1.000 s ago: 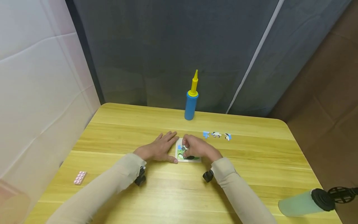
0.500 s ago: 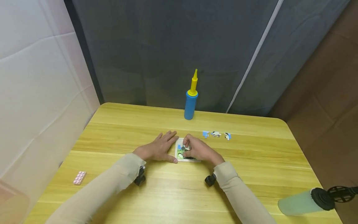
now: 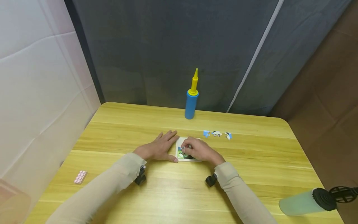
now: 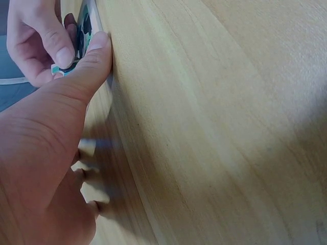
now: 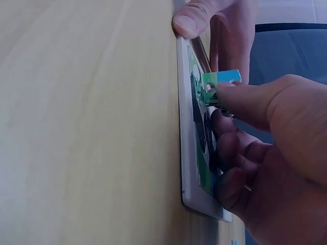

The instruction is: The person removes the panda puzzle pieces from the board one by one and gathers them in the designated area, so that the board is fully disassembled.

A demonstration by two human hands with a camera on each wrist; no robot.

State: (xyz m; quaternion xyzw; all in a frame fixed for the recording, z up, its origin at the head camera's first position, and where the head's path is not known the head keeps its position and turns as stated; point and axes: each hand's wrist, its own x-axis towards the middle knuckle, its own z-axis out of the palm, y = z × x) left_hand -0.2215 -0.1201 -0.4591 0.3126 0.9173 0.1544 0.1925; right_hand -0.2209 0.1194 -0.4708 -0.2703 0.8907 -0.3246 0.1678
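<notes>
A small jigsaw puzzle in a white-rimmed tray (image 3: 190,160) lies mid-table, with green, black and white picture parts in it. My right hand (image 3: 199,151) is over the tray, pinching a green and blue puzzle piece (image 5: 227,76) between thumb and fingers. In the right wrist view that piece stands tilted up close above the picture. The left hand (image 3: 159,148) lies spread on the table at the tray's left side. Its thumb (image 5: 186,24) rests at the tray's near left corner. Part of the picture is hidden under my right hand.
Three loose puzzle pieces, one blue (image 3: 206,133), one white with blue (image 3: 216,133) and one blue, black and white (image 3: 228,136), lie behind the tray to the right. A blue and yellow pump (image 3: 191,104) stands farther back. A pink toy brick (image 3: 80,177) is at left, a green bottle (image 3: 297,202) at right.
My right thumb and index finger have closed together over the tray's left part, and the blue-cornered piece is now tilted up between them. The left hand has stayed put.
</notes>
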